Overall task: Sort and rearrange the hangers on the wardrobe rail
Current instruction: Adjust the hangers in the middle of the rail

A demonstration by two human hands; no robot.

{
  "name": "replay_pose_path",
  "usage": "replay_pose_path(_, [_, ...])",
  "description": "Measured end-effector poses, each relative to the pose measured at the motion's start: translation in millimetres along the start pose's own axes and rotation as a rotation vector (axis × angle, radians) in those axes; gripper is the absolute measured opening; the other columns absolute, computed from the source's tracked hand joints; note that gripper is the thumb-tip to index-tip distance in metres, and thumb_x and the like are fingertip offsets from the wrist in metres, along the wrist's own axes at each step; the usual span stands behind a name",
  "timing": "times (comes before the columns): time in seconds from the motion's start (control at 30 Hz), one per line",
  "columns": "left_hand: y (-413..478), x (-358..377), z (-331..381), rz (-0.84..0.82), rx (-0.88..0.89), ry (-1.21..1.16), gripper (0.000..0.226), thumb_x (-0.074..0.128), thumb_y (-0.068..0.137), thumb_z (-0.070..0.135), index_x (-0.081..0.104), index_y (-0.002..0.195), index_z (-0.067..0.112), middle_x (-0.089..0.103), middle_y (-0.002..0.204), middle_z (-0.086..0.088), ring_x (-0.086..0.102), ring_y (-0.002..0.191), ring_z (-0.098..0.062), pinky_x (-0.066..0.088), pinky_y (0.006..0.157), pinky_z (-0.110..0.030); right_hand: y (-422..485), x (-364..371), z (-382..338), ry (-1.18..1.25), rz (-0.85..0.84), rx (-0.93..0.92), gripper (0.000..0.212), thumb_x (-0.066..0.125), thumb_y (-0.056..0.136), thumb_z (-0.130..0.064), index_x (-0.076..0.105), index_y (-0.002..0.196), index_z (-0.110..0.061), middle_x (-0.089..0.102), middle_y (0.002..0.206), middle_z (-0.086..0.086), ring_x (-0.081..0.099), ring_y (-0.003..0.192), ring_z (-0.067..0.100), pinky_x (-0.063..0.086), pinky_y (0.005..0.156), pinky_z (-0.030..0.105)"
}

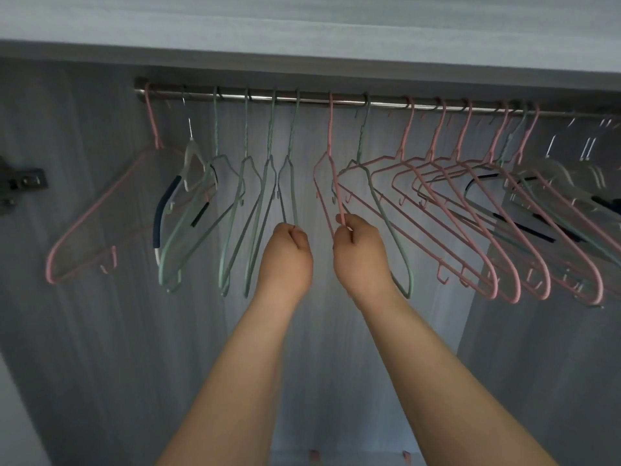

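Hangers hung along the rail (336, 103) under the wardrobe's top shelf (302, 58), and both hands were raised to them near the middle of the row. Left hand (285, 257) was closed in a fist on the lower end of a green hanger (291, 183), the fourth of a green group. Right hand (361, 253) was closed on the lower end of a pink hanger (331, 169), pinched between thumb and fingers (349, 230). The two held hangers hung side by side with a gap between them, each hooked on the rail. Just right of the pink one hung another green hanger (379, 203), its lower arm passing behind the right wrist. Further right, a run of pink hangers (470, 210) overlapped one another, and beyond them clear hangers (551, 169) with dark trim were crowded at the frame's edge; their number could not be told. To the left of the left hand hung three more green hangers (235, 210), then a clear hanger (192, 163) with a dark sleeve, and a lone pink hanger (100, 210) at the rail's left end. A door hinge (20, 186) was fixed to the left wall.
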State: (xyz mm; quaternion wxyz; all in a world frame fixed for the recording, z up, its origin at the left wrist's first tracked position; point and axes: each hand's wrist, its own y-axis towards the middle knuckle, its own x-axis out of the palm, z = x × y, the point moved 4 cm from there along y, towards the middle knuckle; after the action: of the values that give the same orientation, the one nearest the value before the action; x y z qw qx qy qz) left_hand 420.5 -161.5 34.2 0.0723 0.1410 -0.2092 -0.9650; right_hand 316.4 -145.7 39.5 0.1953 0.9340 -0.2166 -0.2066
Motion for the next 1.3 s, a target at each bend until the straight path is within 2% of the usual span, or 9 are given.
replay_pose_path(0.3, [-3.6,-4.0,-2.6,-0.007,-0.011,-0.037,0.023,0.028,0.096,0.014,0.051,0.098,0.009,0.056,0.082,-0.008,0.053,0.077,-0.026,0.038,0.062,-0.027,-9.0,8.4,-11.9,-0.077,-0.034,-0.001,0.036,0.031,0.099,-0.017,0.045,0.129,-0.006,0.056,0.087,0.008,0.053,0.075,0.019,0.048,0.073,0.033])
replay_pose_path(0.43, [-11.1,-6.1,-1.0,0.053,0.007,-0.021,0.030,0.033,0.097,0.026,0.048,0.115,0.007,0.060,0.096,-0.009,0.055,0.083,-0.021,0.036,0.064,-0.021,-30.6,-8.7,-28.0,-0.541,-0.131,-0.107,0.053,0.036,0.098,-0.030,0.023,0.144,-0.006,0.048,0.130,0.014,0.052,0.116,0.028,0.042,0.094,0.032])
replay_pose_path(0.5, [-16.1,-6.5,2.4,0.052,0.004,0.020,0.038,0.035,0.096,0.031,0.039,0.127,0.008,0.057,0.084,0.000,0.050,0.071,-0.011,0.033,0.052,-0.013,-41.7,-36.4,-49.3,-0.619,0.038,-0.301,0.044,0.042,0.096,-0.023,0.039,0.136,-0.007,0.044,0.135,0.011,0.045,0.122,0.024,0.036,0.097,0.025])
replay_pose_path(0.67, [-50.7,-11.0,34.3,0.210,0.319,0.183,0.050,0.046,0.092,0.021,0.030,0.138,0.009,0.037,0.138,-0.010,0.034,0.128,-0.019,0.024,0.102,-0.016,-19.0,-74.6,-39.2,-0.545,0.060,-0.147,0.047,0.048,0.094,-0.019,0.037,0.139,-0.013,0.042,0.139,0.010,0.045,0.126,0.024,0.037,0.100,0.028])
replay_pose_path(0.77, [-81.8,-2.6,61.9,0.213,0.557,0.076,0.039,0.051,0.090,0.017,0.046,0.128,0.015,0.046,0.125,0.003,0.042,0.116,-0.008,0.028,0.098,-0.008,-14.6,-68.5,-12.9,-0.372,-0.075,0.057,0.052,0.044,0.096,-0.019,0.027,0.145,-0.014,0.041,0.145,0.008,0.047,0.127,0.024,0.044,0.097,0.032])
replay_pose_path(0.9, [-77.1,25.5,52.8,-0.056,0.328,-0.107,0.032,0.055,0.088,0.018,0.054,0.120,0.017,0.060,0.110,0.003,0.057,0.094,-0.003,0.038,0.077,0.001,-25.4,-65.2,2.8,-0.045,-0.118,0.133,0.048,0.037,0.097,-0.011,0.031,0.144,-0.017,0.050,0.138,0.004,0.057,0.110,0.022,0.045,0.059,0.020])
replay_pose_path(1.03, [-74.5,43.9,35.0,-0.194,0.196,-0.185,0.033,0.047,0.093,0.022,0.052,0.124,0.014,0.062,0.116,0.001,0.059,0.104,-0.008,0.044,0.083,-0.007,-34.3,-69.5,2.6,0.088,-0.081,0.107,0.040,0.036,0.100,-0.018,0.040,0.139,-0.014,0.059,0.115,-0.007,0.058,0.102,0.003,0.047,0.083,0.014])
replay_pose_path(1.13, [-81.7,52.6,33.7,-0.211,0.191,-0.235,0.036,0.040,0.095,0.028,0.049,0.127,0.017,0.056,0.128,0.000,0.055,0.113,-0.009,0.044,0.099,-0.028,-32.8,-67.5,4.9,0.121,-0.060,0.099,0.041,0.032,0.101,-0.018,0.037,0.141,-0.013,0.046,0.140,0.001,0.044,0.123,0.007,0.033,0.103,0.019])
replay_pose_path(1.3, [-88.2,47.0,37.5,-0.102,0.201,-0.259,0.034,0.035,0.097,0.018,0.051,0.126,0.017,0.056,0.128,0.001,0.050,0.118,-0.004,0.037,0.099,-0.012,-31.5,-54.8,2.7,0.171,-0.088,0.100,0.043,0.030,0.100,-0.017,0.033,0.143,-0.013,0.041,0.147,0.006,0.039,0.135,0.017,0.031,0.115,0.031])
